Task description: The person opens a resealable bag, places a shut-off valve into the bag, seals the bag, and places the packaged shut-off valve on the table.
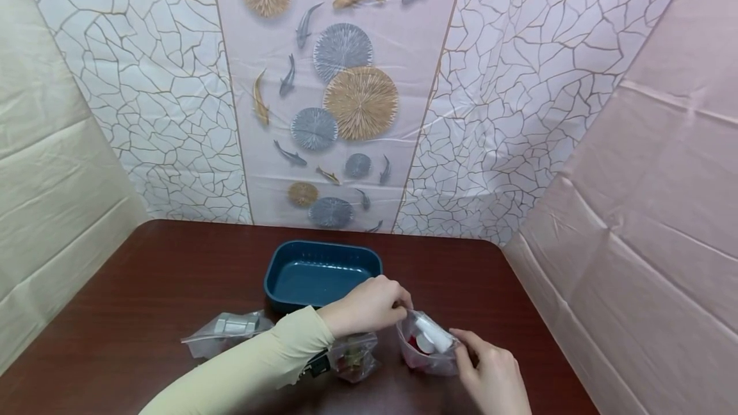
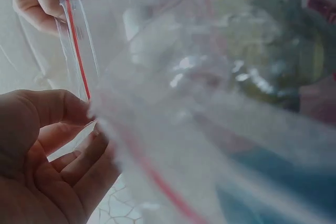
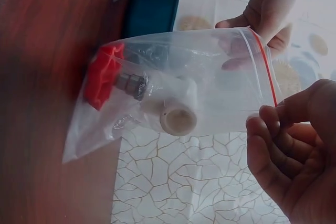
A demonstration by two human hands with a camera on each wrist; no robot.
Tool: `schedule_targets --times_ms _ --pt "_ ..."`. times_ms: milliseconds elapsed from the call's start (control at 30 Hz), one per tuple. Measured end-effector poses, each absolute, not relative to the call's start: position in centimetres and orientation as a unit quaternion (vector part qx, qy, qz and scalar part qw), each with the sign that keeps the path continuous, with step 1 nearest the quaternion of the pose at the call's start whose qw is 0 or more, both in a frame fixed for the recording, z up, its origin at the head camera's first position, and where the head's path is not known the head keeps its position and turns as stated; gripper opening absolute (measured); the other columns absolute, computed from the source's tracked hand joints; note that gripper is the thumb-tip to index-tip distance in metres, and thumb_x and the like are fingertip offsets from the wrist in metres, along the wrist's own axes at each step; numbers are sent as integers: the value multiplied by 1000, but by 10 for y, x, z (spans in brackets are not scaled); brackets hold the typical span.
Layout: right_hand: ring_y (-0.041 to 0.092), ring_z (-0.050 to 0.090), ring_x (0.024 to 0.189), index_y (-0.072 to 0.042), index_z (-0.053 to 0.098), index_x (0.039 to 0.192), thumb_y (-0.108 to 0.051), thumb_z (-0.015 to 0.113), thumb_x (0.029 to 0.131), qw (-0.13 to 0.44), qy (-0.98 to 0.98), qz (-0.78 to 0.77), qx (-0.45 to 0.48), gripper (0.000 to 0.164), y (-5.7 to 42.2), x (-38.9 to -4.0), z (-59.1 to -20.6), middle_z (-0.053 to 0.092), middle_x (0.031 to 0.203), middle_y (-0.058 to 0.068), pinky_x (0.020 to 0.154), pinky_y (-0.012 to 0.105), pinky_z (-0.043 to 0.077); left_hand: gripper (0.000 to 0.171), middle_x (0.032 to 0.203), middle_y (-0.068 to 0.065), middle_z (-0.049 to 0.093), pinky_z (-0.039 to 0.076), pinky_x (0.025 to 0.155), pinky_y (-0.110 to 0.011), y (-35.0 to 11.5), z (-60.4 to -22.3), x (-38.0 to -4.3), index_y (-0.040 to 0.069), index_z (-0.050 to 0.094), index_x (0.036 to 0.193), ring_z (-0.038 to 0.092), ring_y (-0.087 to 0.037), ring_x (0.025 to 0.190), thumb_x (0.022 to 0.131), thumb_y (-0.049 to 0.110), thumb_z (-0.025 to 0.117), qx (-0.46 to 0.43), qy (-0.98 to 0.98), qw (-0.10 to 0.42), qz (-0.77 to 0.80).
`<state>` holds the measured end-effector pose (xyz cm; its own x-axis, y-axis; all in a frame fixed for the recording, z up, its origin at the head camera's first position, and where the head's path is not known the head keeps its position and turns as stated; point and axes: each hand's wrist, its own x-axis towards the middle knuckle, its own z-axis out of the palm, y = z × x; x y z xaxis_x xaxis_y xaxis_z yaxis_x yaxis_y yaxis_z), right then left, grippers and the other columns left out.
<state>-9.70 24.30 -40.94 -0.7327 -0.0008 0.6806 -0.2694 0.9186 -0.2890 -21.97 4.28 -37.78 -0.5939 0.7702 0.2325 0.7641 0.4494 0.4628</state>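
Observation:
A clear zip bag [image 1: 444, 365] with a red stripe along its mouth is held upright between both hands at the right of the table. My left hand [image 1: 369, 303] pinches one end of the mouth. At the other end, the fingers of my right hand [image 1: 496, 373] pinch the edge. Inside, the right wrist view shows a red handwheel [image 3: 104, 74] with a metal threaded stem [image 3: 131, 85] and a white pipe fitting [image 3: 178, 120] with a round opening. Blurred plastic covers much of the left wrist view, where a brass-coloured piece [image 2: 268, 40] shows through.
A dark blue tray [image 1: 325, 246] stands at the back middle. Before it, a second zip bag [image 1: 352, 367] holds greenish-brown pieces. Farther left lies another bag [image 1: 198, 338] with a silvery-white piece [image 1: 236, 324]. Cloth walls border the brown table [image 1: 190, 261] at the back and sides.

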Motion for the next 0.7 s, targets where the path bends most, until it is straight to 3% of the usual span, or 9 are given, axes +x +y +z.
schedule_targets --times_ms 300,700 --pt "-1 36 49 -17 73 90 -2 67 70 394 -896 184 93 26 243 -97 -400 44 57 -19 46 25 33 14 67 14 57 33 43 -19 37 -368 -219 16 72 91 39 -2 46 88 16 59 452 848 -21 275" --pt "-1 36 50 -18 73 93 -1 68 70 407 -889 182 104 29 243 -97 -392 55 64 -14 49 21 32 13 72 13 61 38 49 -18 31 -359 -215 14 73 89 45 -2 52 89 18 60 449 845 -13 290"
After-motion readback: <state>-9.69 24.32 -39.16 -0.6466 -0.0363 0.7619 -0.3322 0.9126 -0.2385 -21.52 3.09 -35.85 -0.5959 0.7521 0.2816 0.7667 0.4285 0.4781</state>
